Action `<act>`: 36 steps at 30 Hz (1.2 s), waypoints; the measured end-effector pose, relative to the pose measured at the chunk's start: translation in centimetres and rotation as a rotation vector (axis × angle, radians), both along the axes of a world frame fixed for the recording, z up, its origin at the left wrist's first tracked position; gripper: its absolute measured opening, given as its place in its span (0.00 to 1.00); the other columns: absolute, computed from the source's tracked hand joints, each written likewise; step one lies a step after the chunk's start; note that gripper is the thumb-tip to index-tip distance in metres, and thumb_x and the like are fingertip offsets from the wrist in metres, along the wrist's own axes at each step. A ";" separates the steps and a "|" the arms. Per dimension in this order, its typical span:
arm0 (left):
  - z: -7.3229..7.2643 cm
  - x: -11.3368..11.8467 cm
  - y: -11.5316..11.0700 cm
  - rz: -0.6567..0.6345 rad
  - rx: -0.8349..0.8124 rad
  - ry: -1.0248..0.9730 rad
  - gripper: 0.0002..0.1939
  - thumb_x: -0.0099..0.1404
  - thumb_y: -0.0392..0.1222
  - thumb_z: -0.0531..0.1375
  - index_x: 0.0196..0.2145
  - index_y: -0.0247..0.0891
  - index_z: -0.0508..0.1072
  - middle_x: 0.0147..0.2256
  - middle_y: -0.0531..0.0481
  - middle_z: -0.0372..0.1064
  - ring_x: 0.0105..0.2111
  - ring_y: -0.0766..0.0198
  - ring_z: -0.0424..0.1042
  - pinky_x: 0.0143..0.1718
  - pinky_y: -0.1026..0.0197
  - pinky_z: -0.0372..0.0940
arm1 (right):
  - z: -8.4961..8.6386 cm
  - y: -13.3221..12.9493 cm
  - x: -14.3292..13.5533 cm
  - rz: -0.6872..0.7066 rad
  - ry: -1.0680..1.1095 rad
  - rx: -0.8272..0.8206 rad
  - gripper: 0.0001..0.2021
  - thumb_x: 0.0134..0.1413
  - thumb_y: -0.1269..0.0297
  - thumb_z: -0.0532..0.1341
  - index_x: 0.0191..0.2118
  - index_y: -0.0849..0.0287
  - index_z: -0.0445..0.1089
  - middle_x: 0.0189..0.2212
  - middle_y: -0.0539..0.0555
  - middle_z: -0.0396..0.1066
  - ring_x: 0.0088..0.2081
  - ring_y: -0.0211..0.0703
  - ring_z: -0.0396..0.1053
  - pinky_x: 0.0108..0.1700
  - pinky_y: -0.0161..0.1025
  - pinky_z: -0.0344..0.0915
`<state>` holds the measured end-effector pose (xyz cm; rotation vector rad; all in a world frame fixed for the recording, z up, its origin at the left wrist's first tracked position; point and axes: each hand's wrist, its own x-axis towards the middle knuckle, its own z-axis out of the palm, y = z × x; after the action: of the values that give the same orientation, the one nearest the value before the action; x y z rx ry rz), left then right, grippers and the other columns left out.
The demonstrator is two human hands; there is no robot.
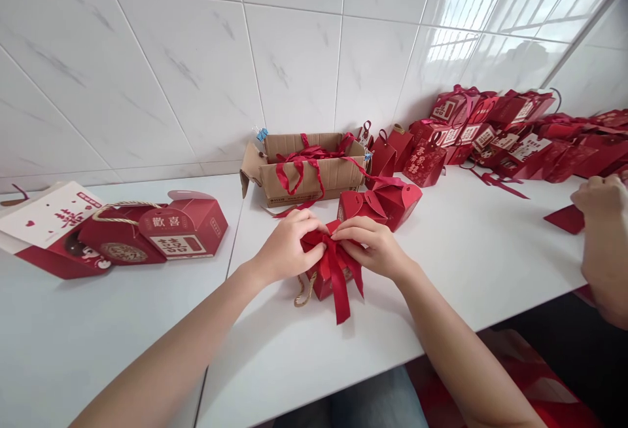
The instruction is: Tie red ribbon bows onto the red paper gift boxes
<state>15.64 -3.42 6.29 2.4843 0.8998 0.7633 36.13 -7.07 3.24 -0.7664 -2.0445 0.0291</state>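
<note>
A small red gift box (321,286) stands on the white table in front of me, with a twisted gold cord handle hanging at its left side. Red ribbon (339,290) is gathered on its top, and two tails drape down the front. My left hand (294,245) pinches the ribbon from the left, thumb and fingers together. From the right, my right hand (370,245) grips the same ribbon close to the knot. The fingers hide part of the bow and the box's lid. Just behind are red folded boxes (392,202) with a ribbon over them.
A cardboard box (309,179) of loose red ribbon, with blue binder clips, stands against the tiled wall. Several red and white gift boxes (184,228) sit at left. Many red boxes (515,133) are piled at right, where another person's hand (601,202) is near a red piece.
</note>
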 end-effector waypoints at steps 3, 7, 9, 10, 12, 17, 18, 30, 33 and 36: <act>-0.2 0.2 -0.1 -0.018 0.010 -0.040 0.06 0.60 0.37 0.56 0.34 0.40 0.73 0.35 0.50 0.69 0.37 0.60 0.68 0.41 0.56 0.66 | 0.1 0.1 0.0 -0.008 -0.005 0.043 0.11 0.60 0.72 0.54 0.39 0.54 0.72 0.35 0.55 0.75 0.37 0.42 0.74 0.37 0.40 0.73; -0.6 0.2 -0.1 -0.022 0.131 -0.067 0.06 0.61 0.33 0.54 0.32 0.38 0.71 0.32 0.50 0.70 0.33 0.62 0.68 0.36 0.59 0.65 | 0.2 0.0 -0.2 -0.006 -0.008 0.106 0.10 0.60 0.74 0.55 0.39 0.56 0.71 0.34 0.55 0.74 0.37 0.41 0.74 0.37 0.39 0.74; -0.8 0.3 0.0 -0.026 0.212 -0.076 0.07 0.61 0.32 0.53 0.32 0.37 0.71 0.31 0.50 0.70 0.31 0.63 0.68 0.34 0.60 0.64 | 0.1 0.0 -0.2 0.000 -0.007 0.109 0.09 0.60 0.75 0.55 0.39 0.56 0.71 0.35 0.55 0.74 0.37 0.41 0.74 0.36 0.39 0.73; -0.9 0.3 0.1 -0.024 0.244 -0.083 0.08 0.61 0.32 0.52 0.32 0.37 0.70 0.30 0.50 0.70 0.31 0.64 0.68 0.33 0.60 0.64 | 0.1 -0.1 -0.2 0.005 -0.005 0.110 0.09 0.60 0.75 0.55 0.39 0.56 0.71 0.35 0.55 0.74 0.37 0.41 0.73 0.36 0.38 0.73; -1.1 0.3 0.2 -0.005 0.297 -0.093 0.08 0.62 0.31 0.51 0.33 0.37 0.70 0.30 0.50 0.71 0.30 0.64 0.68 0.33 0.60 0.64 | 0.1 -0.1 -0.3 0.018 -0.001 0.112 0.10 0.59 0.76 0.55 0.39 0.56 0.71 0.35 0.55 0.74 0.36 0.41 0.73 0.36 0.38 0.73; -0.7 0.1 0.3 0.104 0.168 -0.086 0.07 0.60 0.32 0.52 0.33 0.38 0.68 0.32 0.50 0.71 0.33 0.62 0.69 0.36 0.59 0.64 | 0.1 -0.1 -0.3 0.027 0.002 0.112 0.10 0.58 0.77 0.55 0.39 0.57 0.70 0.34 0.55 0.74 0.37 0.41 0.73 0.37 0.38 0.73; -0.4 0.0 0.3 0.121 0.088 -0.082 0.06 0.59 0.33 0.52 0.32 0.39 0.68 0.33 0.50 0.70 0.34 0.62 0.69 0.36 0.59 0.64 | 0.1 -0.1 -0.3 0.026 0.000 0.112 0.10 0.58 0.77 0.55 0.39 0.57 0.70 0.34 0.55 0.74 0.36 0.41 0.73 0.37 0.38 0.73; 0.5 0.2 -0.1 0.054 -0.187 -0.124 0.06 0.61 0.41 0.57 0.30 0.40 0.73 0.34 0.52 0.69 0.37 0.62 0.68 0.42 0.59 0.62 | -0.1 -0.1 -0.2 0.021 0.003 0.107 0.10 0.59 0.75 0.55 0.41 0.56 0.71 0.35 0.54 0.74 0.37 0.41 0.73 0.37 0.38 0.72; 0.3 0.3 -0.1 0.067 -0.130 -0.121 0.09 0.63 0.43 0.56 0.28 0.39 0.71 0.32 0.52 0.68 0.35 0.63 0.67 0.40 0.59 0.62 | -0.2 0.0 -0.3 0.023 -0.001 0.112 0.10 0.59 0.75 0.56 0.41 0.55 0.71 0.35 0.54 0.74 0.37 0.41 0.73 0.36 0.38 0.72; 0.0 0.4 0.0 0.088 -0.089 -0.100 0.12 0.64 0.45 0.55 0.26 0.39 0.68 0.30 0.51 0.68 0.33 0.62 0.67 0.39 0.58 0.62 | -0.1 -0.1 -0.3 0.032 0.005 0.101 0.10 0.59 0.75 0.56 0.42 0.55 0.71 0.36 0.54 0.73 0.37 0.41 0.72 0.37 0.38 0.72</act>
<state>16.00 -3.44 6.31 2.3211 0.9903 0.8496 35.85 -7.13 3.13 -0.6700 -2.0376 -0.0537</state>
